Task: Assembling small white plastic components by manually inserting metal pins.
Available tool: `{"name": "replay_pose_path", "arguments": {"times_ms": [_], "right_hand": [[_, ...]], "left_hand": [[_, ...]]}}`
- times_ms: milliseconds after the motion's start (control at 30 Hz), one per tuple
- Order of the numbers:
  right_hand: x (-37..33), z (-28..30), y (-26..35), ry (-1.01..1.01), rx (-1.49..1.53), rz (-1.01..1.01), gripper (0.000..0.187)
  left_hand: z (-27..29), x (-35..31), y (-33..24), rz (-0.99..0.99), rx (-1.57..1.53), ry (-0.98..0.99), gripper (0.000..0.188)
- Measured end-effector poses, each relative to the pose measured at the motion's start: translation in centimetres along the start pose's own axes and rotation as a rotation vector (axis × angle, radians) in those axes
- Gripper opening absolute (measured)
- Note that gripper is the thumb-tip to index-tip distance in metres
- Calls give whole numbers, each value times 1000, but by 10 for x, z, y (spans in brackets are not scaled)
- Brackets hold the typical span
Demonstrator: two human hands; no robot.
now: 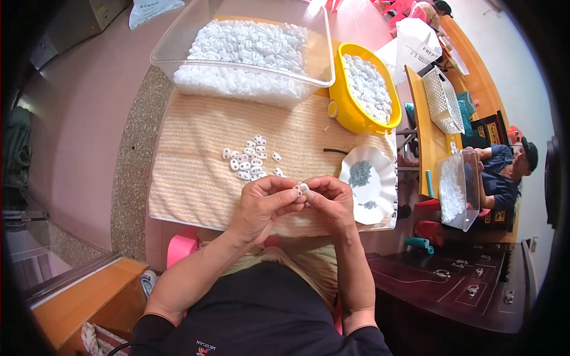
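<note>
Close together over the towel's near edge, my left hand [267, 203] and my right hand [330, 202] pinch a small white plastic piece [304, 187] between thumbs and fingertips. Fingers cover part of it, so its exact shape is hard to read. Just beyond my left hand lies a loose group of white two-holed plastic pieces [252, 158] on the striped beige towel [193, 160]. To the right of my right hand sits a white scalloped plate [383, 199] bearing tiny grey parts [360, 173], too small to name.
A clear plastic bin [325, 50] full of white pieces stands at the back, beside a yellow basin [339, 89] of similar pieces. A thin black stick [335, 150] lies near the plate. At right, another person [502, 172] sits at a table with a clear bin [473, 190].
</note>
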State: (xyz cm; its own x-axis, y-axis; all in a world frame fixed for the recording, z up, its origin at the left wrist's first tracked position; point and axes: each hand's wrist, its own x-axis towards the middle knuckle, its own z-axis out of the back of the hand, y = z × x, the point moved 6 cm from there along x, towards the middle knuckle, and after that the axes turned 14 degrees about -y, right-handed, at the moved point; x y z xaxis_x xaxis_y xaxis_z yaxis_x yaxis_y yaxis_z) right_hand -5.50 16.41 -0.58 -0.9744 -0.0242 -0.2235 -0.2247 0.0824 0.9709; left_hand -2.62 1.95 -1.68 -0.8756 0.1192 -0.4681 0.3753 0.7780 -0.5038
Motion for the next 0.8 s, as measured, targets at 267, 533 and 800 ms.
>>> {"name": "replay_pose_path", "arguments": {"times_ms": [267,533,800], "right_hand": [[0,6,-6,77,-34,15,27],[0,6,-6,132,-60,17,31],[-1,4,-1,109,21,0,27]], "left_hand": [[0,-1,1,23,-2,-11,13],[1,0,2,21,25,-17,14],[0,-1,2,3,66,-10,16]]}}
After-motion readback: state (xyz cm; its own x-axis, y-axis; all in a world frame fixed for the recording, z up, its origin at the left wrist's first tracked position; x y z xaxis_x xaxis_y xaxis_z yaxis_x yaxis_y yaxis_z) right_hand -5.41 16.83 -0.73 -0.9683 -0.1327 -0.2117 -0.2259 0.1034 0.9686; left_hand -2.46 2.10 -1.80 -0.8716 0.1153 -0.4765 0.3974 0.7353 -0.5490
